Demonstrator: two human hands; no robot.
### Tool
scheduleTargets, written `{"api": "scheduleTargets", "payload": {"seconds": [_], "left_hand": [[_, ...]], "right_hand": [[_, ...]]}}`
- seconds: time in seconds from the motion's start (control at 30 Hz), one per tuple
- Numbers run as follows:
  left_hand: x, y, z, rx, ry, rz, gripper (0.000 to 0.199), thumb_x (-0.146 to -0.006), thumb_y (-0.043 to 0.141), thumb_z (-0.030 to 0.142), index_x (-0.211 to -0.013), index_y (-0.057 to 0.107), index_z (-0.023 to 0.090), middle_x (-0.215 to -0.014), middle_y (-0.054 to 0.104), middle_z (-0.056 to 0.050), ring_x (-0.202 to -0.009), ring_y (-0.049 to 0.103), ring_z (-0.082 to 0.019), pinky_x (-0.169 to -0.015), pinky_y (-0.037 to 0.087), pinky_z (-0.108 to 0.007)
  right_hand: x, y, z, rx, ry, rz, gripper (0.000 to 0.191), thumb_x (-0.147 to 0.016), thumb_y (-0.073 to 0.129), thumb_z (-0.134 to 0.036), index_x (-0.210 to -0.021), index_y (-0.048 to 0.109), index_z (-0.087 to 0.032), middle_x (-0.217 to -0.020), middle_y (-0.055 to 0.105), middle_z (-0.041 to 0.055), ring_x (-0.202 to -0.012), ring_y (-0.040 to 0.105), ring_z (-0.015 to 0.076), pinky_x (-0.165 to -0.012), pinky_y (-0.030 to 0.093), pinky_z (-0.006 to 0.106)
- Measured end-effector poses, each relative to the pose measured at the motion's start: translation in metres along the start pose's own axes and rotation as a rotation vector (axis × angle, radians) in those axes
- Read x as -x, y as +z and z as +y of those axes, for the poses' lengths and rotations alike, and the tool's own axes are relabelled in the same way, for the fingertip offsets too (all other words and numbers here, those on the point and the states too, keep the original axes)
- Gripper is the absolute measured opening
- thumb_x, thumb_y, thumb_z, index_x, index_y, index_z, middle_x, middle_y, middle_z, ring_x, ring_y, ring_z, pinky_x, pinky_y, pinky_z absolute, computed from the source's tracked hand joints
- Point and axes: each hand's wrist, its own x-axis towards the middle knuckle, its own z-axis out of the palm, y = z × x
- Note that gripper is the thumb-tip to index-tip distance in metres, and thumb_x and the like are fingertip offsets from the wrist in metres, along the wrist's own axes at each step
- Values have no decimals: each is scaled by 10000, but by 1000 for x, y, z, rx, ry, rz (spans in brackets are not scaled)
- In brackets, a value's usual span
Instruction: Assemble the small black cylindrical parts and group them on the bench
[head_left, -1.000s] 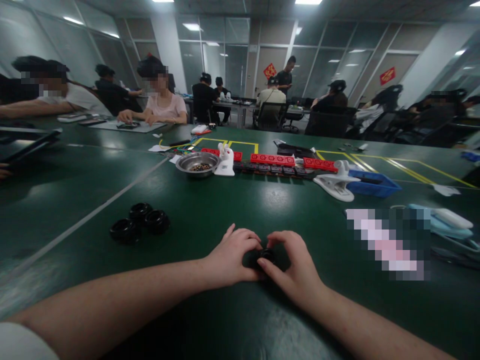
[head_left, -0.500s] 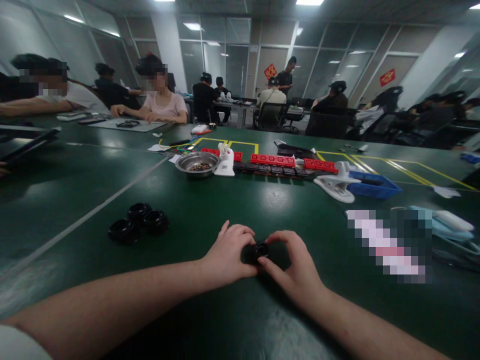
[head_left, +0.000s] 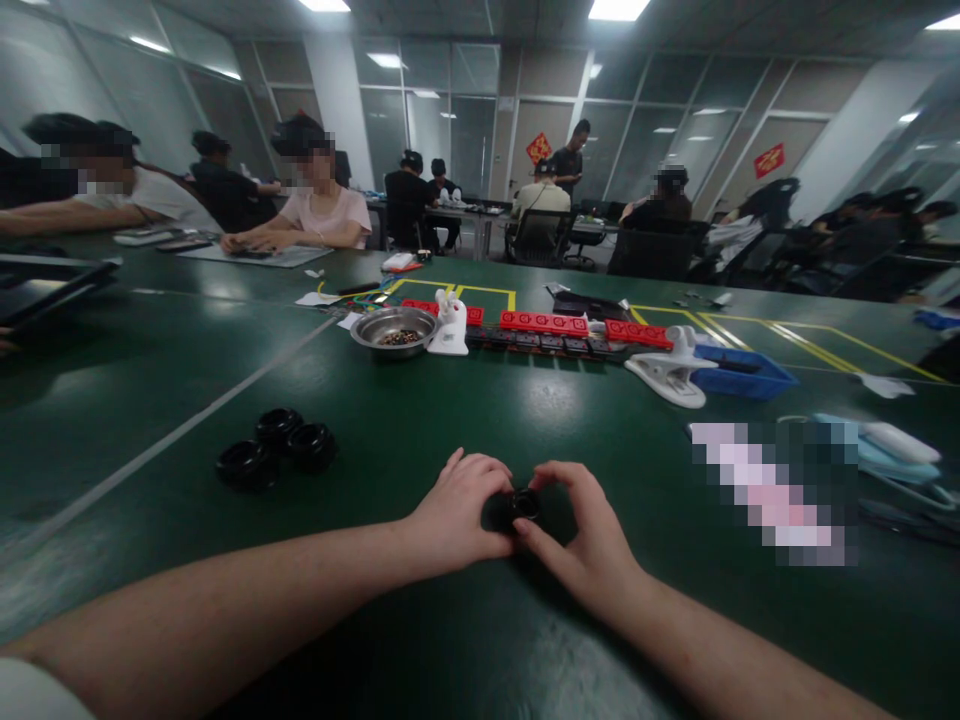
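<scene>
Between my two hands, just above or on the green table point(head_left: 360, 420), is a small glossy black ring-shaped part point(head_left: 526, 504) with a round hollow facing up. My left hand point(head_left: 466, 505) is closed around its left side, with the thumb partly hidden. My right hand point(head_left: 577, 525) pinches the right side between thumb and index finger. To the left lie three similar black ring-shaped parts point(head_left: 277, 425), grouped close together.
Farther back stand a metal bowl point(head_left: 375, 343) of small pieces, white clamps point(head_left: 673, 375), a row of red blocks point(head_left: 544, 321) and a blue tray point(head_left: 765, 378). At right lies a light-blue pouch point(head_left: 877, 445). A co-worker in pink point(head_left: 330, 215) sits across the table.
My hands stay in nearly the same place, still on the black ring-shaped part, which looks slightly turned. Across the table, the co-worker in pink has brought both hands closer together.
</scene>
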Motion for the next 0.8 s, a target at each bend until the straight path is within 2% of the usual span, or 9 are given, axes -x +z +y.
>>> {"api": "scheduleTargets", "payload": {"seconds": [0.1, 0.17, 0.23, 0.33, 0.4, 0.5, 0.63, 0.7, 0.8], "left_hand": [[0, 0, 1, 18, -4, -1, 304, -592, 681, 340, -801, 505, 206, -1035, 524, -25, -1052, 448, -225, -1006, 149, -521], [0, 0, 0, 24, -11, -3, 314, -592, 680, 347, -810, 505, 204, -1041, 523, -29, -1056, 448, -229, -1010, 142, -522], [0, 1, 0, 18, -11, -7, 313, -587, 683, 338, -808, 506, 202, -1047, 524, -33, -1057, 448, -232, -1010, 138, -526], [0, 2, -2, 8, -1, -6, 313, -579, 687, 319, -807, 506, 203, -1052, 526, -37, -1056, 447, -231, -1009, 141, -529], [0, 2, -2, 5, 6, -6, 312, -577, 689, 314, -804, 505, 204, -1049, 528, -37, -1057, 445, -230, -1006, 146, -531], [1, 1, -1, 1, 10, -7, 310, -584, 685, 314, -812, 505, 204, -1040, 529, -33, -1056, 445, -229, -1003, 153, -532], [1, 0, 0, 10, 2, 0, 318, -606, 672, 356, -827, 504, 201, -1030, 529, -35, -1043, 456, -224, -1003, 154, -532], [1, 0, 0, 10, 1, -1, 306, -602, 674, 349, -806, 502, 199, -1041, 529, -35, -1049, 454, -224, -1006, 146, -534], [0, 0, 0, 2, -2, -12, 282, -591, 678, 312, -782, 502, 202, -1046, 533, -32, -1052, 452, -226, -1008, 140, -535]], "right_hand": [[0, -3, -2, -58, -64, -80, 458, -707, 464, -145, -1140, 333, -217, -1029, 538, 77, -991, 514, 238, -933, 319, 513], [0, -4, -3, -32, -74, -95, 511, -685, 476, -145, -1166, 315, -209, -1095, 508, 92, -1052, 475, 254, -976, 247, 543], [0, -3, -3, 4, -46, -71, 505, -679, 525, -173, -1146, 336, -202, -1097, 491, 101, -1049, 467, 262, -952, 299, 524], [1, 0, -2, 32, 0, -17, 461, -675, 594, -225, -1080, 376, -200, -1023, 502, 97, -959, 502, 254, -830, 424, 464], [1, 1, 0, 28, 12, -2, 418, -685, 603, -232, -1045, 392, -205, -958, 519, 80, -894, 525, 238, -770, 456, 437], [1, 0, 1, -24, -15, -23, 381, -722, 538, -192, -1068, 380, -218, -932, 547, 61, -882, 547, 224, -828, 425, 468], [1, -3, 0, -52, -67, -87, 501, -693, 464, -137, -1168, 323, -210, -1075, 530, 87, -1025, 505, 249, -964, 273, 543], [1, -3, -1, -24, -37, -77, 499, -682, 497, -153, -1155, 346, -201, -1104, 506, 100, -1051, 480, 260, -940, 322, 517], [0, 0, 0, 9, 25, -19, 451, -685, 574, -213, -1096, 388, -196, -1032, 513, 99, -971, 507, 254, -831, 429, 451]]}}
